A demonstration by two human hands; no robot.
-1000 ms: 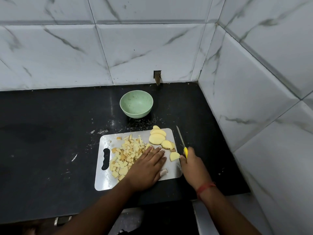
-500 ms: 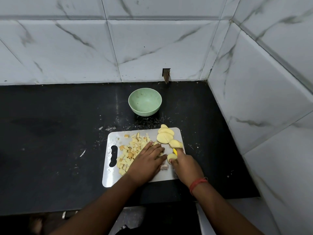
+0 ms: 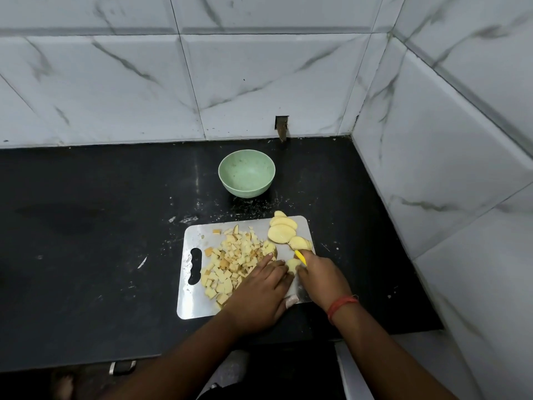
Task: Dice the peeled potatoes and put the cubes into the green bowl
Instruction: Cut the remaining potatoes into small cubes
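Resting flat on the steel cutting board, the left hand lies with fingers extended over the near edge of the pile of potato cubes; its grip is open, fingertips touching a small potato piece at the board's centre-right. Right hand grip closed around the yellow knife handle, of which only a short part shows above the knuckles; blade hidden between the two hands, so its contact with the piece cannot be confirmed. A red thread band sits on the right wrist.

Potato slices, pale yellow, overlap in a row along the board's far right corner, one end slightly past the far edge. Cubes are heaped on the board's left and middle, beside the oval handle slot. A pinkish scrap lies at the board's near edge, between the wrists.

Green bowl stands upright on the black tabletop, beyond the board and apart from it; no cubes visible inside. White flecks are scattered on the tabletop between bowl and board. Marble-pattern wall tiles enclose the corner behind and to the right.
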